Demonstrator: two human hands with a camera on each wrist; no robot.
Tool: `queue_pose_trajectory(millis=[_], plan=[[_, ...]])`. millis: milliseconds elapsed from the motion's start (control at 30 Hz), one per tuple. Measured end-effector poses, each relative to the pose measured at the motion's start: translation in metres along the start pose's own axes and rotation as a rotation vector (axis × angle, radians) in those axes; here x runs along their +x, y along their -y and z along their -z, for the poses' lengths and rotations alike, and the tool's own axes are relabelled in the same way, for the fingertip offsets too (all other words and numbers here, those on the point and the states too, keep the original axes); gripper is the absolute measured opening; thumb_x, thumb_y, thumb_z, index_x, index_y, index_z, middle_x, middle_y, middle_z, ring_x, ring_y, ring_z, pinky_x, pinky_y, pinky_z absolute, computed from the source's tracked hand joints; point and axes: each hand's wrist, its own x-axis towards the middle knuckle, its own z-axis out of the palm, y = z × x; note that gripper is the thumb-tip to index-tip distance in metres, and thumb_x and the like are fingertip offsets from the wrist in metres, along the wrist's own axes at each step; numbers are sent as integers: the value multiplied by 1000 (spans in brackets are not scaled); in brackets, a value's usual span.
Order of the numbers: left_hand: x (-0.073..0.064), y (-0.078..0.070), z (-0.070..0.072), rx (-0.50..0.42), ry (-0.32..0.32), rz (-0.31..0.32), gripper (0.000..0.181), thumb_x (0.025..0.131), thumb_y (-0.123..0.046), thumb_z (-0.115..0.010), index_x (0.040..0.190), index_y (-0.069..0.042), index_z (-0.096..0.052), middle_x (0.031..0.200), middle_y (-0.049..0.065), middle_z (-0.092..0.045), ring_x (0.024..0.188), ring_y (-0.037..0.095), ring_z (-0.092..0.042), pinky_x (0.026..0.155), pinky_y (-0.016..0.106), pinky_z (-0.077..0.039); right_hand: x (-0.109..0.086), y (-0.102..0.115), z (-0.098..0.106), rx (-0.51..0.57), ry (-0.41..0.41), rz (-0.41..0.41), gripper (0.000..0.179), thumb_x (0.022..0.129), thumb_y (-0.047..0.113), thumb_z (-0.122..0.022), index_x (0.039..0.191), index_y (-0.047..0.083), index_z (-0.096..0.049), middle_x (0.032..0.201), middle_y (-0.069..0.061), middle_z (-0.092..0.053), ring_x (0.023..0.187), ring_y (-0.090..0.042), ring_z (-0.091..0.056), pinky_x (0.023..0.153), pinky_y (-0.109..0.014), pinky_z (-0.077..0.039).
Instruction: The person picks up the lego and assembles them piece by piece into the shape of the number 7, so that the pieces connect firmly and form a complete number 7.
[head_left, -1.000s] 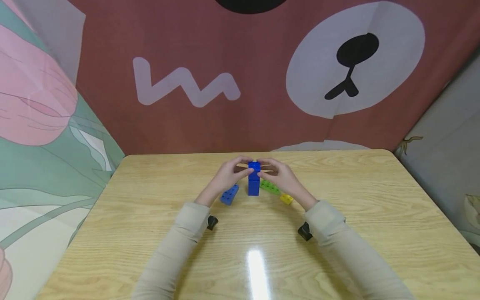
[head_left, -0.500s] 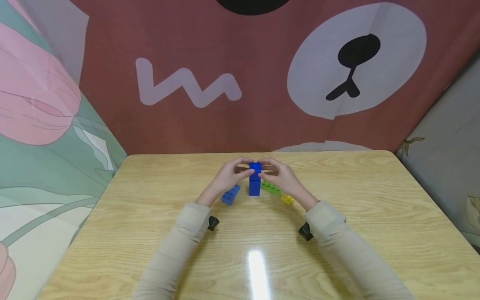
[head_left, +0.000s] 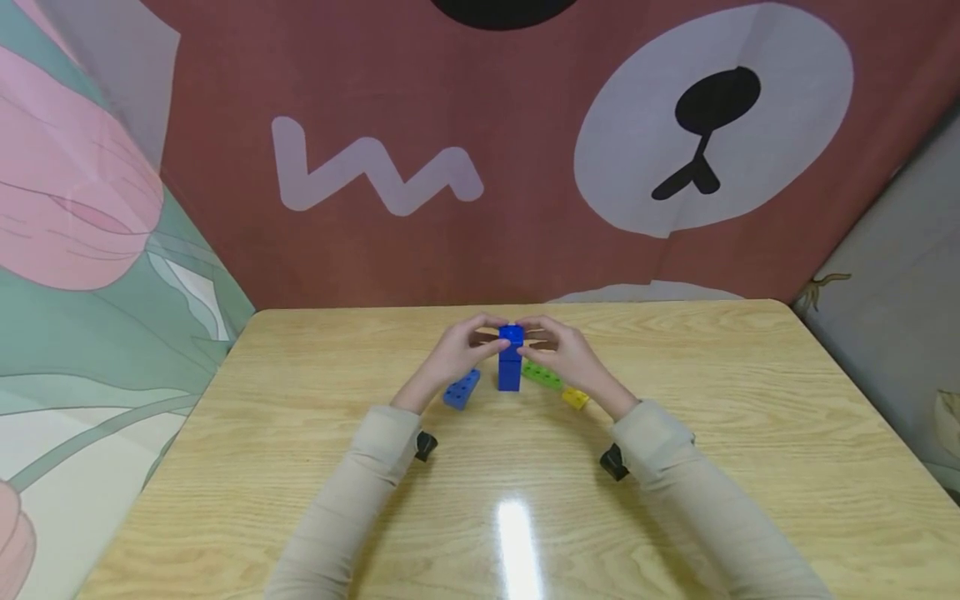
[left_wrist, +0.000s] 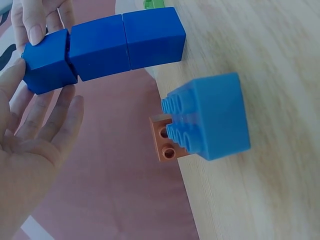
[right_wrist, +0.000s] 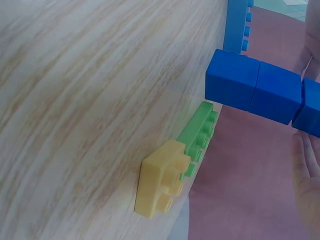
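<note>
A tower of three dark blue toy building blocks [head_left: 509,375] stands upright on the table. Its top block [left_wrist: 50,62] sits slightly askew, with a thin gap above the middle block [left_wrist: 100,47]. From the left, my left hand [head_left: 457,350] holds that top block between thumb and fingers. My right hand [head_left: 561,350] pinches the same block from the other side. Left of the tower lies a lighter blue studded brick [head_left: 461,389]. To the right are a long green brick [head_left: 542,374] and a small yellow brick [head_left: 575,398].
A brown brick [left_wrist: 168,151] shows partly behind the lighter blue brick in the left wrist view. The wooden table [head_left: 300,467] ends at a printed cloth [head_left: 360,258] at the back. Both wrists carry small black devices [head_left: 613,462].
Hands and tower have kept their places over the last second. Only a slight shift of the whole head view shows.
</note>
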Motion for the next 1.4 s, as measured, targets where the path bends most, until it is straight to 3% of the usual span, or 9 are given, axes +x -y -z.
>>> queue_pose_trajectory(millis=[567, 1067, 1400], plan=[[1, 4, 2, -41, 37, 59, 35, 96, -24, -58, 128, -9, -56, 136, 10, -56, 124, 32, -56, 99, 43, -52, 2, -1, -1, 4, 9, 1, 35, 90, 9, -65, 123, 0, -55, 125, -22, -60, 113, -37, -62, 95, -45, -54], [3, 10, -1, -67, 35, 66, 35, 96, -24, -58, 128, -10, -53, 133, 10, -56, 124, 30, -56, 100, 42, -51, 4, -5, 1, 7, 40, -18, 39, 91, 12, -65, 126, 3, -53, 126, -20, -60, 115, -36, -61, 93, -45, -55], [2, 11, -2, -77, 6, 119, 39, 93, -30, -62, 128, -15, -54, 131, 6, -58, 123, 27, -57, 98, 41, -52, 3, -2, 4, 7, 49, -44, 47, 90, 13, -65, 134, 2, -49, 128, -21, -59, 118, -37, -59, 95, -46, -53]])
